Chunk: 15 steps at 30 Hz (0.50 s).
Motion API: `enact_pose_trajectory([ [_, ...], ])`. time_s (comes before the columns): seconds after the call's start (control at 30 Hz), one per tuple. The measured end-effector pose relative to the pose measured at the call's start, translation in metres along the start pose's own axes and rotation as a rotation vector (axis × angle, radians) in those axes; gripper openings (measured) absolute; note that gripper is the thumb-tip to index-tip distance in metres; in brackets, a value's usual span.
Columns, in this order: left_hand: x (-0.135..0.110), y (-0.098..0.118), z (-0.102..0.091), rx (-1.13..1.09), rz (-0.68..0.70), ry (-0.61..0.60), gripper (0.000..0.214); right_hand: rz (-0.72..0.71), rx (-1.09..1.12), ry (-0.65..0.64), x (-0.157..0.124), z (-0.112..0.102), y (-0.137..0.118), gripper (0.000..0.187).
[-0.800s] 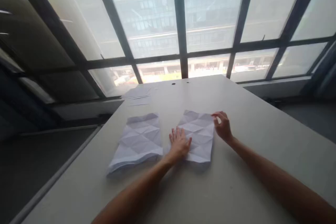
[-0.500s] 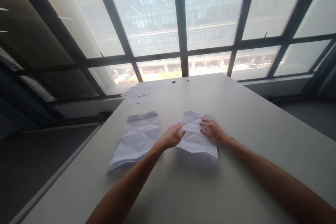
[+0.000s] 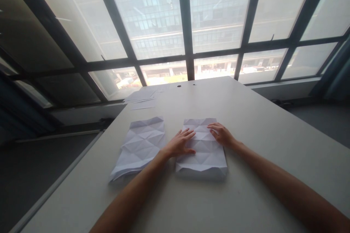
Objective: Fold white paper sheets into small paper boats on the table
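A creased white paper sheet [image 3: 203,156] lies on the pale table [image 3: 246,196] in front of me. My left hand [image 3: 179,143] rests flat on its left part, fingers stretched out. My right hand [image 3: 222,134] lies flat on its right upper part, fingers spread. Both hands press on the sheet and hold nothing. A second creased white paper sheet [image 3: 140,145] lies just to the left, untouched.
Several loose flat papers [image 3: 140,98] lie at the table's far left corner. Two small dark holes [image 3: 179,86] sit near the far edge. Large windows [image 3: 186,25] with dark frames rise behind the table. The table's left edge drops to a dark floor.
The right sheet has been turned and squared toward me. My right hand moved from its far right corner onto its top; my left hand now lies flat on it.
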<state>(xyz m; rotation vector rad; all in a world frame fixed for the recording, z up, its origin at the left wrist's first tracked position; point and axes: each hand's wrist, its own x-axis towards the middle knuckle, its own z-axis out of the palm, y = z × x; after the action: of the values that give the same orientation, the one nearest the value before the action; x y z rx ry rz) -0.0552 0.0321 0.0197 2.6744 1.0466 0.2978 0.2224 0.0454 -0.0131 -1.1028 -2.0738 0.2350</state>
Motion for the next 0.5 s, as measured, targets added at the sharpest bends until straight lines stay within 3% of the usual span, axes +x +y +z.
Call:
enact_pose_trajectory([
  [0.23,-0.005,-0.003,0.011,-0.056,-0.054,0.122,0.078,-0.007,0.046,-0.033,-0.002,-0.001,0.0,0.023],
  [0.5,-0.006,0.003,0.003,-0.041,-0.185,0.292,0.019,-0.177,0.167,-0.185,0.0,-0.019,0.0,0.031],
])
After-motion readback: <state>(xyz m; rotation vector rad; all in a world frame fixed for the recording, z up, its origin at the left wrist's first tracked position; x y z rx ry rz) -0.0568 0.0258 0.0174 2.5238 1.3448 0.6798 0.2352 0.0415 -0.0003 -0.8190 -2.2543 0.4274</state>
